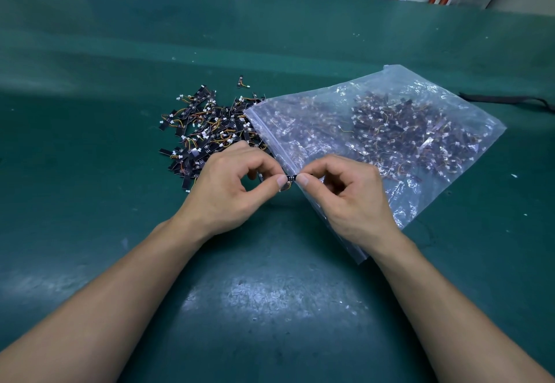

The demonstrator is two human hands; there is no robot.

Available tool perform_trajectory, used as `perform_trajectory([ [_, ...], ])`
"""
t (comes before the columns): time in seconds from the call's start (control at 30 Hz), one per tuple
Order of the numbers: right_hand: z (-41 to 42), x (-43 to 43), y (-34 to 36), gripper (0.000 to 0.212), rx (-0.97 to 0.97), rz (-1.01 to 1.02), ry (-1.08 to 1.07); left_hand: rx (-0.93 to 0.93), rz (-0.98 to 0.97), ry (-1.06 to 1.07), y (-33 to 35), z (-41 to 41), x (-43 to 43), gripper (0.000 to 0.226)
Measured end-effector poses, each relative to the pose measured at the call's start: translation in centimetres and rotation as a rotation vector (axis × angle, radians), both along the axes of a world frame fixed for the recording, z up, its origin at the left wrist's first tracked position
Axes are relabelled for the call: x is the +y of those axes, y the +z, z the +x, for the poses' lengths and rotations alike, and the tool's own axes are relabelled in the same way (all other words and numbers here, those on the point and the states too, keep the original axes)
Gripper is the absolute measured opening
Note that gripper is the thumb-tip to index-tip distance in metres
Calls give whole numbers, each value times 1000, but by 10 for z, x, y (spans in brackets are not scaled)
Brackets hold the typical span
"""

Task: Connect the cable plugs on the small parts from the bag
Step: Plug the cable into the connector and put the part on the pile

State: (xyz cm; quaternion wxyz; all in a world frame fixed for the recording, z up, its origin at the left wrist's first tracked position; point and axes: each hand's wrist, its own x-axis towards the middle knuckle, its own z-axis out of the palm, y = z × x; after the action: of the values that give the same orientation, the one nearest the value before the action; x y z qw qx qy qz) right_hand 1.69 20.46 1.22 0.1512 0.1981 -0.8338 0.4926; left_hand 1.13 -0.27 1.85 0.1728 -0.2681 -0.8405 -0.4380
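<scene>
From my end: both hands are pinching one part between them. The left hand has its left end and the right hand its right end, thumb and forefinger tight on each side, other fingers loosely bent. An orange wire loops just under the left thumb. The grip hangs over the bag's zip edge, and the bag, stuffed with parts, spreads behind and right of it. The loose pile sits behind-left on the green mat. Can't tell if any plug's seated.
</scene>
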Motion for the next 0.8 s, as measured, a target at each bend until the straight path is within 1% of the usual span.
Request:
perform_trajectory([
  [0.03,0,0,0,2,-2,-8,7,-3,-7,8,-1,0,0,9],
  [0.13,0,0,-1,21,23,-26,26,-42,11,27,-2,-1,0,8],
  [0.17,0,0,-1,23,47,-18,34,-61,22,26,-2,-2,0,8],
  [0.27,-2,1,-1,15,113,13,36,-105,30,8,-2,-1,0,8],
  [0.43,-3,1,-1,2,117,21,18,-104,73,-29,0,0,0,8],
  [0.53,-2,1,-1,2,87,22,7,-89,61,-35,0,0,0,4],
  [0.67,-1,0,0,2,40,-3,8,-33,22,-14,-1,-1,0,13],
  [0.8,1,-1,1,5,-21,-47,11,-13,15,11,-1,-1,0,11],
])
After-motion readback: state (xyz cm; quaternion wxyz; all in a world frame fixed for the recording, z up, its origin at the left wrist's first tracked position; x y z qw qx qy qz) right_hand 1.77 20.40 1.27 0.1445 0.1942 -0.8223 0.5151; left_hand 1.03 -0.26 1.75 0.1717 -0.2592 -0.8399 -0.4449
